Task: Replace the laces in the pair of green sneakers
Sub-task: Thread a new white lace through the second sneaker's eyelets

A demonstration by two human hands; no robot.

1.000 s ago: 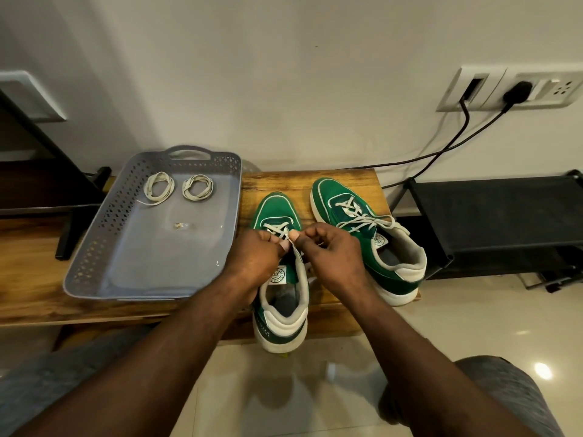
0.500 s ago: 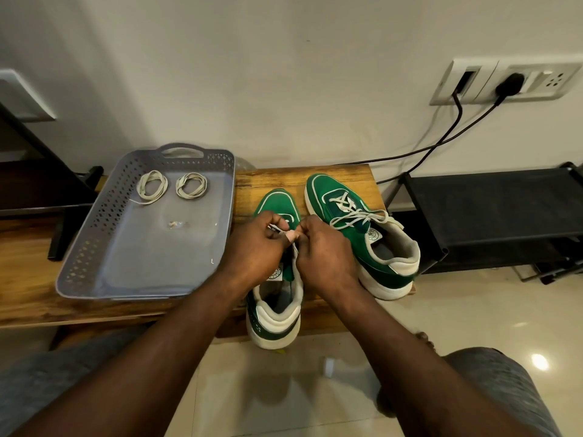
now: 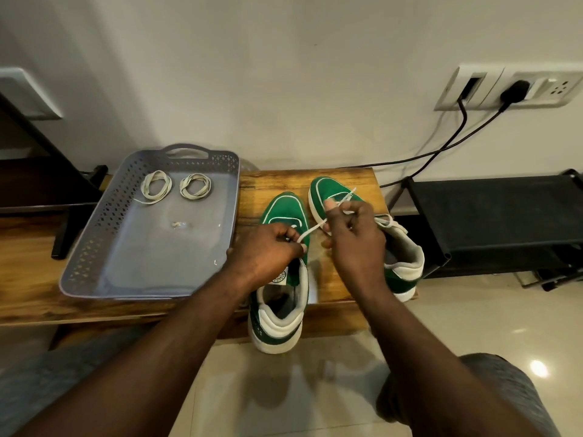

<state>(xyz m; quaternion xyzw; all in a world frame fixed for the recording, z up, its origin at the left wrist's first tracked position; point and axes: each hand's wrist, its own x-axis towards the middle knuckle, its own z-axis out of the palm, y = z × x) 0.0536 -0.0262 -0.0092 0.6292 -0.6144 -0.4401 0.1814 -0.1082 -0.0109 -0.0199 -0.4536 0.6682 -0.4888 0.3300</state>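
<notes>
Now the white lace [image 3: 312, 229] stretches diagonally from the left hand [image 3: 268, 250], which apparently pinches it over the nearer green sneaker [image 3: 285, 212], to the right hand [image 3: 355, 238], gripping its farther part.

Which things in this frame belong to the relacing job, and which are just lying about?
Job: near green sneaker, far green sneaker, white lace pinched between left hand and right hand, left coiled lace, right coiled lace, grey tray.
Lying about: black rack, black cables, wall sockets.
</notes>
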